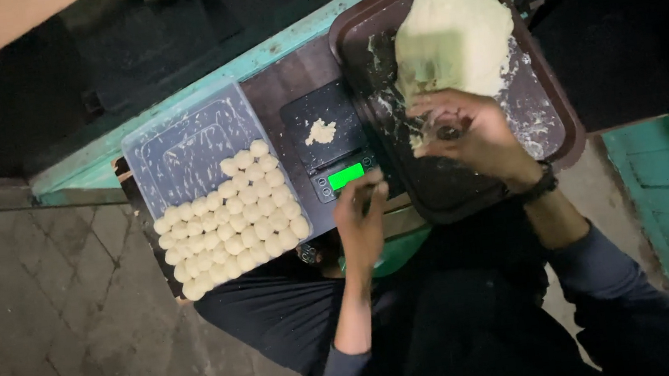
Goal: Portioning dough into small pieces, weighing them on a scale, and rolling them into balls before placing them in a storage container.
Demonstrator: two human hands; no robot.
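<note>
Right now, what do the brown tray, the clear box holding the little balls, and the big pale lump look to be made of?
Brown tray: likely moulded plastic, with a smooth, slightly glossy face and rounded rim, smeared with pale residue. Clear box: thin see-through plastic; the dark surface below shows through it. Big pale lump: soft dough, matte and cream-coloured, with torn edges where the right hand pulls at it. Little balls: seemingly the same dough.

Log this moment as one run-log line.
left hand at scale front | right hand on dough mass in brown tray | dough balls in clear container
</note>
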